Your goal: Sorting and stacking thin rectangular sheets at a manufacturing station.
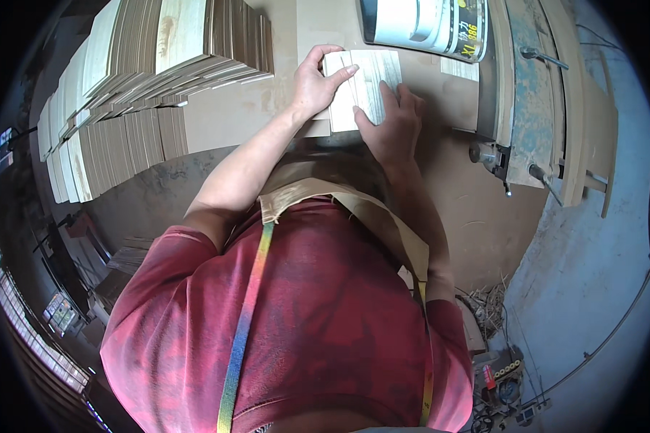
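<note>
Clasping thin wooden boards (374,68) near the near edge of the table (227,119) in half-closed left hand (316,85), steadying with loosely spread right hand (395,128); possibly risking misaligned edges from uneven thumb pressure.

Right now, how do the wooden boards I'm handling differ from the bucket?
The wooden boards are pale and grained; the bucket is white with a dark label. The wooden boards are straight-edged; the bucket is rounded. Your left hand and right hand touch the wooden boards; neither touches the bucket.

The boards (373,74) look like matt, grained wood, the bucket (432,27) glossy plastic, the shirt (321,303) matt cloth.
</note>
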A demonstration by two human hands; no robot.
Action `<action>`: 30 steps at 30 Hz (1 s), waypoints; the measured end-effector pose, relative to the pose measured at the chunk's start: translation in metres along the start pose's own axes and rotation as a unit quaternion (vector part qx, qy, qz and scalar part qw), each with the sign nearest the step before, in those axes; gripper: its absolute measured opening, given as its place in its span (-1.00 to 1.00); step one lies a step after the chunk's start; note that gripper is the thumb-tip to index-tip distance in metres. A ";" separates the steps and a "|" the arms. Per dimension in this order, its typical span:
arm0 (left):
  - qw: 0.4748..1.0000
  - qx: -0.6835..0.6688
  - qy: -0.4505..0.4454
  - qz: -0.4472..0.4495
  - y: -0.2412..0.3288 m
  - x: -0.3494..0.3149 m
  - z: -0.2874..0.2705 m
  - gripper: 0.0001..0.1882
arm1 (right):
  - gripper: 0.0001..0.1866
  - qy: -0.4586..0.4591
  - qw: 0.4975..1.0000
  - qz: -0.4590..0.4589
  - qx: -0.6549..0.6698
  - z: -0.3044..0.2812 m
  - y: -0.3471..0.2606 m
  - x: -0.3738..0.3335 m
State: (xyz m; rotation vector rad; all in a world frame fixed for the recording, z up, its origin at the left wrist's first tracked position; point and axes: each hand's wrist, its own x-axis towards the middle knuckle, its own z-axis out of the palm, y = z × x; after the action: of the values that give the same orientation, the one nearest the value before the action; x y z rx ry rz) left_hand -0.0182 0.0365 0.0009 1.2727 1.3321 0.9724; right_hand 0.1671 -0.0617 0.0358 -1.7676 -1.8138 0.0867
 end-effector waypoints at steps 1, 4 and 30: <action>1.000 -0.015 0.001 -0.003 -0.002 0.000 0.000 -0.37 | -0.40 0.006 1.000 0.002 0.009 -0.002 0.003 -0.002; 0.999 -0.046 0.001 -0.009 -0.005 0.003 -0.005 -0.39 | -0.40 0.033 0.999 0.027 -0.001 -0.014 0.026 -0.014; 0.942 -0.295 -0.064 -0.147 0.026 -0.001 0.006 -0.37 | -0.37 0.055 0.995 -0.033 0.071 0.017 -0.013 -0.001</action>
State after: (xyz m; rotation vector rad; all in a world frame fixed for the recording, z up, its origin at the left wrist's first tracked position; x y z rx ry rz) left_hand -0.0074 0.0385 0.0255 0.6445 0.9847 0.9579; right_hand 0.1475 -0.0586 0.0273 -1.5819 -1.7425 0.0871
